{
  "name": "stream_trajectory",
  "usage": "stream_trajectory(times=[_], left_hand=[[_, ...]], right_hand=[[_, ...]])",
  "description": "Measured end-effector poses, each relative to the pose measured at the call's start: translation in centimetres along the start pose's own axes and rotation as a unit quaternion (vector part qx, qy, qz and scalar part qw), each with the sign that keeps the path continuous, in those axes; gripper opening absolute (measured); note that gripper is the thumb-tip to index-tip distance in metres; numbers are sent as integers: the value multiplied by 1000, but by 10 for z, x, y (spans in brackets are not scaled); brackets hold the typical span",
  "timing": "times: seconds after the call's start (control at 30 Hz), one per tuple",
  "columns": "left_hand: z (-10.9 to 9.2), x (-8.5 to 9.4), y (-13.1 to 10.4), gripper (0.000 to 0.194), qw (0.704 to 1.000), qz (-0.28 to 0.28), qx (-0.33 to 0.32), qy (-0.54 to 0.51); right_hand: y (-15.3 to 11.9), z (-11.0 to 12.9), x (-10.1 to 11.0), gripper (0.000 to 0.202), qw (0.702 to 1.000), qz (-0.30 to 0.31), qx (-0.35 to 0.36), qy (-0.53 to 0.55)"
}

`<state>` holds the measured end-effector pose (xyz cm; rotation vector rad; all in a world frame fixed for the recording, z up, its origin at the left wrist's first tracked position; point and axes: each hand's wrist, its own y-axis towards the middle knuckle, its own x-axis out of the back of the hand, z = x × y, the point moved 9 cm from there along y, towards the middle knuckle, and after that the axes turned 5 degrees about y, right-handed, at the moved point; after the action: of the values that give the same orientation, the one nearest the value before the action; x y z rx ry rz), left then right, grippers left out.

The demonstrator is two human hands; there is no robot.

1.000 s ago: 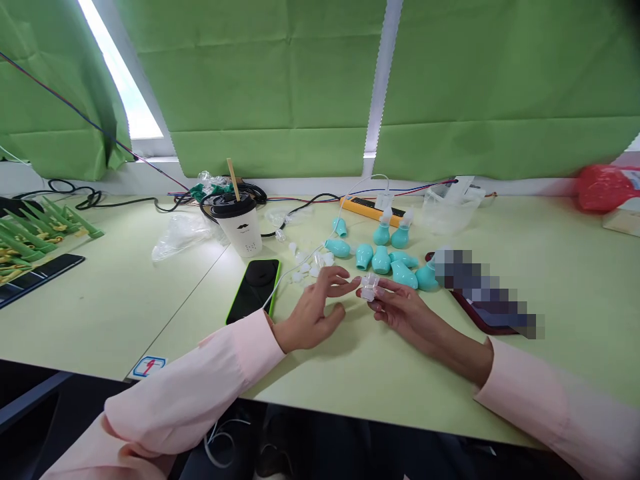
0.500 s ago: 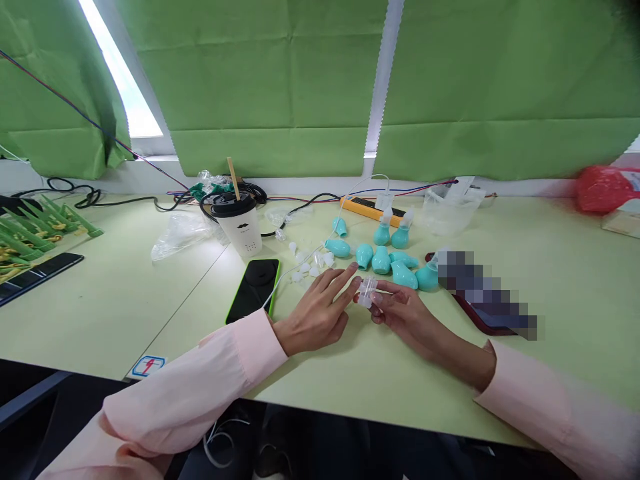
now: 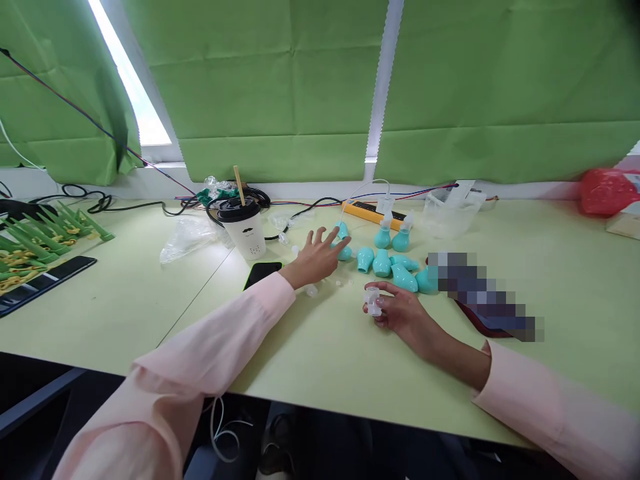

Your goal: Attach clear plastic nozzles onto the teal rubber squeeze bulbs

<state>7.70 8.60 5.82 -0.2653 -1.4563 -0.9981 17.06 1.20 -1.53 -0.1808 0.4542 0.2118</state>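
My left hand [image 3: 315, 259] is over the table, palm down with its fingers spread, above small clear plastic pieces [image 3: 311, 291] that it partly hides. One fingertip is near a teal bulb [image 3: 344, 253]. Between the thumb and fingers of my right hand [image 3: 400, 310] is a clear plastic part [image 3: 373, 301], held just above the table. Several more teal bulbs [image 3: 382, 263] lie beyond my right hand. Two of them, with clear tips [image 3: 403, 239], stand upright farther back.
A white cup with a black lid [image 3: 247, 233] stands behind a phone [image 3: 263, 272] at the left. An orange power strip [image 3: 373, 213] and a clear container [image 3: 453, 213] are at the back. A dark red-edged item [image 3: 480, 320], partly blurred, lies right.
My left hand has moved away from the clear part, forward and left over the small pieces, and its fingers have spread. My right hand keeps the part, slightly nearer the table's front edge.
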Motion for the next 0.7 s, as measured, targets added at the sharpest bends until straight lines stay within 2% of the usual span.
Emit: stream_trajectory(times=[0.1,0.2,0.27,0.37,0.47,0.53,0.57,0.63,0.7], left_hand=[[0,-27,10,42,999,37,-19,33],[-6,-35,15,35,997,50,-33,43],[-10,-27,17,35,997,35,-39,50],[-10,1,16,42,999,-30,-6,16],[0,29,7,46,983,-89,73,-139],[7,33,-3,43,943,-86,134,-291],[9,30,-9,39,910,-73,162,-376],[4,16,-20,32,811,-22,198,-551],[-7,2,-31,30,688,23,217,-692]], right_hand=[[-1,0,-1,29,1000,6,0,0],[-1,-3,0,29,1000,7,2,-12],[-1,-4,2,30,1000,7,6,-20],[-1,-2,3,28,1000,10,14,-14],[-2,8,2,26,999,15,32,-9],[-3,17,4,26,998,8,54,-19],[-3,22,5,27,997,-1,69,-30],[-5,31,11,28,993,-30,99,-56],[-7,36,16,29,987,-60,122,-90]])
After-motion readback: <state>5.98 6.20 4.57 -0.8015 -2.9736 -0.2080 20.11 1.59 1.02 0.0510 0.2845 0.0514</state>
